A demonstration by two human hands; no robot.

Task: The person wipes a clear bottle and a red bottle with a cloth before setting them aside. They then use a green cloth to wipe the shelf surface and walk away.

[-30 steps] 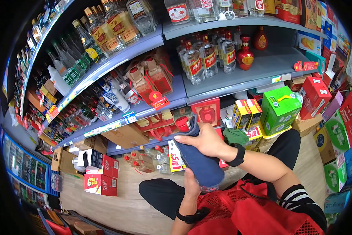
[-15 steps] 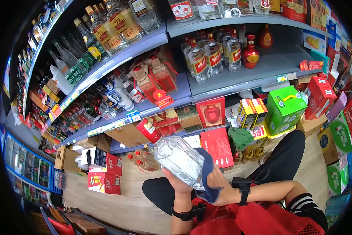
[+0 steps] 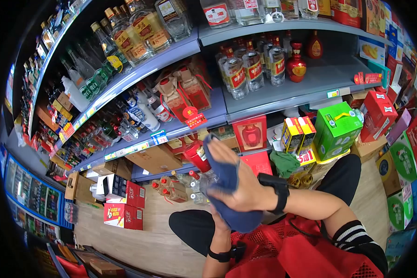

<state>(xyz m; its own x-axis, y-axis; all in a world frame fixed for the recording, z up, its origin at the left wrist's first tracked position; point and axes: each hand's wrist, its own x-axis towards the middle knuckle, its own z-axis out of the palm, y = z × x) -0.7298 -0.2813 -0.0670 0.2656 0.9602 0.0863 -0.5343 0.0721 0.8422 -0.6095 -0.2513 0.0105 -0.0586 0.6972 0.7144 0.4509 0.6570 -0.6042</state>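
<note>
A large clear glass bottle [image 3: 211, 176] with a big red cap [image 3: 197, 155] is tilted in front of my lap, its capped end toward the shelves. My right hand [image 3: 242, 186] presses a dark blue cloth [image 3: 238, 216] against it, fingers curved over the cloth near the cap. The cloth and that hand cover most of the glass. Below, my left hand [image 3: 221, 223] supports the bottle from its near side; the cloth hides part of its fingers. Small clear bottles [image 3: 199, 198] stand on the floor just beyond, beside several brown jugs with red caps [image 3: 172, 190].
Liquor bottles fill the left shelf [image 3: 180, 45]; more stand on the right shelf [image 3: 306, 103]. On the floor are red cartons [image 3: 123, 216], a green box [image 3: 339, 127] and a green cloth [image 3: 285, 163]. Stacked cartons [image 3: 400, 211] line the right side.
My right hand has moved with the blue cloth from the bottle's base up toward its cap. The bottle has turned and is now largely covered. Small floor bottles behind it have come into view.
</note>
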